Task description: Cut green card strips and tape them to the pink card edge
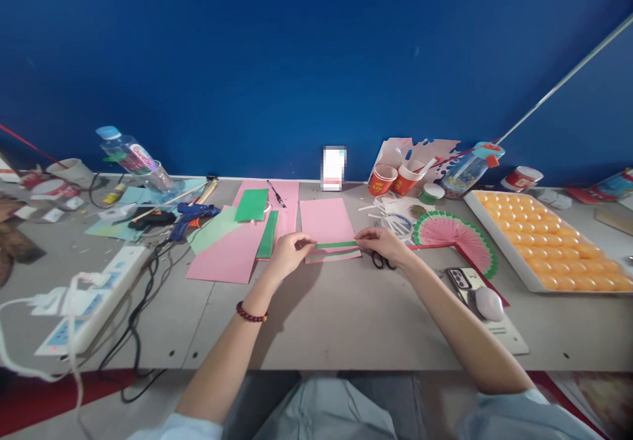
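A narrow green paper strip (336,245) is stretched level between my two hands. Its left end is pinched in the fingers of my left hand (291,255), and the right end in those of my right hand (384,243). Below it lies a pink paper sheet (325,217), with a second green strip (335,256) across its lower part. Dark-handled scissors (380,261) rest partly hidden under my right hand. Left of my left hand are a folded green paper piece (268,234), a green card (252,205) and more pink paper (222,262).
A power strip (101,295), a glue gun (190,219) and a plastic bottle (136,156) occupy the left side. To the right are paper cups (382,180), a watermelon-patterned paper fan (457,232), a phone (461,279) and a tray of orange balls (534,280). A pen (277,194) lies at the back.
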Available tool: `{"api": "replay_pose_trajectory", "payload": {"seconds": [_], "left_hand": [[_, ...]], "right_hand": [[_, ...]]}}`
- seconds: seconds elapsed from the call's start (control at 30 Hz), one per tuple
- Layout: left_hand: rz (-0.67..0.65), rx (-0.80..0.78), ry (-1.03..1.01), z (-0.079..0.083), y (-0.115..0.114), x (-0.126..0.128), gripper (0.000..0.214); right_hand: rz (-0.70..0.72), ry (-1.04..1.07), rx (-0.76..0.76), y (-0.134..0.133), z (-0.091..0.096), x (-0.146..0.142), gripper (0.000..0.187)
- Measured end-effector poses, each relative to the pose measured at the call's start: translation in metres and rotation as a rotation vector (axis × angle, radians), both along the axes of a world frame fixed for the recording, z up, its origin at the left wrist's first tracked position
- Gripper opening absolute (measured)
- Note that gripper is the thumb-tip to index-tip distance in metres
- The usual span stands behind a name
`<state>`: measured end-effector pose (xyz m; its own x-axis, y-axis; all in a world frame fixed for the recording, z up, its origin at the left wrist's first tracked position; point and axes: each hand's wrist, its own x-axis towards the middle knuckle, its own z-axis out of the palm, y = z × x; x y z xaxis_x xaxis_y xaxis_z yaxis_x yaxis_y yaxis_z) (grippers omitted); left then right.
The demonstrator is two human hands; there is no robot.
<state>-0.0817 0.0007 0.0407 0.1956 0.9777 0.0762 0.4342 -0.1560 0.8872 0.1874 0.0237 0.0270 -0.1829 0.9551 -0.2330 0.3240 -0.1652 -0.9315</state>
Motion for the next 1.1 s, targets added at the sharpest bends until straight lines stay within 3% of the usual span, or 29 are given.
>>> {"api": "replay_pose_trajectory", "payload": {"seconds": [0.33,0.53,0.63,0.77,0.87,0.97,1.1], "left_hand": [[-0.063,-0.074,-0.017,0.004,-0.003,0.001,0.019],[-0.215,-0.392,-0.389,0.010,-0.007,0.002,0.032],[-0.255,-0.532,-0.457,0.015,-0.008,0.005,0.034],[-0.237,-0.596,-0.332,0.026,-0.007,0.013,0.046],[-0.345,-0.614,-0.164,0.034,-0.003,0.021,0.050],[-0.412,-0.482,0.021,0.036,0.005,0.032,0.045],[-0.401,-0.314,0.184,0.031,0.014,0.049,0.042]], "right_hand": [[0.135,-0.104,-0.061,0.003,0.006,0.003,0.018],[0.225,-0.245,-0.106,0.000,0.019,0.000,0.020],[0.268,-0.216,-0.084,-0.002,0.025,-0.003,0.018],[0.306,-0.165,-0.086,-0.004,0.030,-0.004,0.022],[0.330,-0.138,-0.105,-0.004,0.030,-0.004,0.025],[0.324,-0.093,-0.121,-0.003,0.028,-0.004,0.025],[0.302,-0.005,-0.122,-0.001,0.022,-0.002,0.025]]}}
